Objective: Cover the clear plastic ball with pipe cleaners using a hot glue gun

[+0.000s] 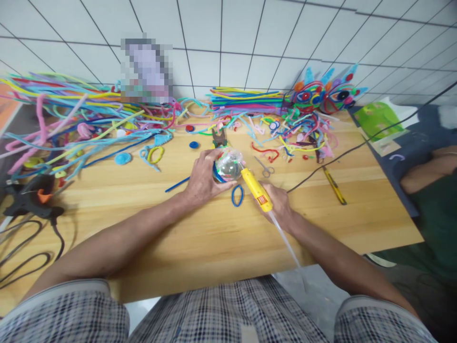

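White wall tiles [239,24] back your pale wooden desk [200,247]. Your left hand [203,180], grip bowed wide, holds a clear shiny ball [229,170]; right of it, your right hand [281,204] wraps a yellow plastic glue gun [255,188]. The ball seems light, slippery, perhaps brittle: cup its sides.

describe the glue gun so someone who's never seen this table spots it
On the wooden table, find the right hand, near the clear ball. It holds the glue gun, tip pointing toward the ball. Unlike the yellow knife lying farther right, it has an orange label and a long clear rod trailing from its rear.
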A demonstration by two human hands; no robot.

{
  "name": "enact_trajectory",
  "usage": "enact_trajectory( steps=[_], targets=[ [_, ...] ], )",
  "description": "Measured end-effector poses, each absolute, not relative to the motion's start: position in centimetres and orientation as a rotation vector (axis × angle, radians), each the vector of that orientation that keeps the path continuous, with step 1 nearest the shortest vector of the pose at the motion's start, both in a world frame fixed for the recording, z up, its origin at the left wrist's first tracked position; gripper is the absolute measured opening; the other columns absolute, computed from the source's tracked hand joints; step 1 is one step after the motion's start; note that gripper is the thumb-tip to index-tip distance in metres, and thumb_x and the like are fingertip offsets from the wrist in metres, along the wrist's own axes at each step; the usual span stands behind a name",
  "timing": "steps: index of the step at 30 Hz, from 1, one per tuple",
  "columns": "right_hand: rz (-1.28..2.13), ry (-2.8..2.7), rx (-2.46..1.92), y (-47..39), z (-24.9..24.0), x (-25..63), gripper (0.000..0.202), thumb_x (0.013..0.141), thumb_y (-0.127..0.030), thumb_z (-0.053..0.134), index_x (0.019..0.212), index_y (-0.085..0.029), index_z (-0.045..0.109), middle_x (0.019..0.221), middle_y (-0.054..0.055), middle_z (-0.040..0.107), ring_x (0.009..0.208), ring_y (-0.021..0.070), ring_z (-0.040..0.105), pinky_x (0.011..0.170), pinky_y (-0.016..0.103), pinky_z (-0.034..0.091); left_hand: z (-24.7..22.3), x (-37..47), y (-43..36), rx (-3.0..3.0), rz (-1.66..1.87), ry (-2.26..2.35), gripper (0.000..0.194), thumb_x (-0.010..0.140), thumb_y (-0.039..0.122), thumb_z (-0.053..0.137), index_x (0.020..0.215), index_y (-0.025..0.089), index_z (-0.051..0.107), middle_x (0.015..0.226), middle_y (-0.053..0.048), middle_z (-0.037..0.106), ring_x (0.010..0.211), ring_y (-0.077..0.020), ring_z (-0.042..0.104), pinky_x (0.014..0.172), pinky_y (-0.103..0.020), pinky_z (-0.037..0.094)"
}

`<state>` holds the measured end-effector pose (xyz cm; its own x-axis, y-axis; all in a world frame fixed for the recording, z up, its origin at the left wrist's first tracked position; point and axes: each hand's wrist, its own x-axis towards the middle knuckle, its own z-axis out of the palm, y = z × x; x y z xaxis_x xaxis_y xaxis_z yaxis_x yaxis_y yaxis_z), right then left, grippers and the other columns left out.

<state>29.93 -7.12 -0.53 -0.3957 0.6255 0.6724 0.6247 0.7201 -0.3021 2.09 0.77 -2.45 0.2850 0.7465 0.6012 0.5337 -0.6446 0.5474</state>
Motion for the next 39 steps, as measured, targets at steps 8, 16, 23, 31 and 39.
enact_trajectory(
  steps=[8,16,23,31,39],
  targets=[
    [0.022,-2.09,-0.957,-7.17,-0.83,30.25,0.041,0.109,-0.02,0.066,0.15,-0.025,0.06,0.1,0.004,0.087,0.079,0.0215,0.084,0.073,0.029,0.069,-2.53,2.2,0.82,2.321,1.349,1.135,0.102,0.081,0.069,0.1,0.159,0.029,0.048,0.148,-0.018,0.069,0.137,-0.0419,0.072,0.11,-0.066,0.064],
    [0.001,-2.103,-0.94,-7.23,-0.7,30.3,0.04,0.11,-0.02,0.066,0.15,-0.024,0.061,0.097,0.003,0.086,0.075,0.0207,0.082,0.07,0.029,0.067,-2.4,2.05,0.97,2.221,1.326,1.111,0.101,0.085,0.082,0.09,0.159,0.027,0.048,0.148,-0.019,0.069,0.136,-0.0437,0.071,0.111,-0.072,0.061],
    [0.019,-2.131,-0.921,-7.21,-0.38,30.18,0.031,0.114,-0.023,0.061,0.145,-0.022,0.062,0.096,0.005,0.085,0.077,0.0207,0.083,0.07,0.029,0.067,-2.71,2.09,1.1,2.227,1.316,1.106,0.102,0.084,0.083,0.091,0.159,0.028,0.049,0.151,-0.017,0.068,0.139,-0.0421,0.069,0.115,-0.073,0.06],
    [-0.007,-2.092,-0.929,-7.02,-0.61,29.99,0.033,0.113,-0.02,0.063,0.146,-0.021,0.062,0.095,0.005,0.085,0.074,0.0201,0.081,0.068,0.029,0.067,-2.86,2.02,0.86,2.336,1.354,1.082,0.101,0.083,0.069,0.098,0.161,0.027,0.05,0.152,-0.02,0.068,0.138,-0.0447,0.07,0.108,-0.071,0.064],
    [-0.07,-2.0,-1.021,-7.48,-0.44,30.06,0.036,0.107,-0.02,0.071,0.143,-0.025,0.064,0.106,0.006,0.087,0.074,0.0213,0.083,0.069,0.03,0.069,-2.35,2.2,0.75,2.33,1.363,1.146,0.107,0.078,0.064,0.104,0.161,0.028,0.047,0.148,-0.016,0.069,0.137,-0.0414,0.073,0.11,-0.063,0.065]
  ],
)
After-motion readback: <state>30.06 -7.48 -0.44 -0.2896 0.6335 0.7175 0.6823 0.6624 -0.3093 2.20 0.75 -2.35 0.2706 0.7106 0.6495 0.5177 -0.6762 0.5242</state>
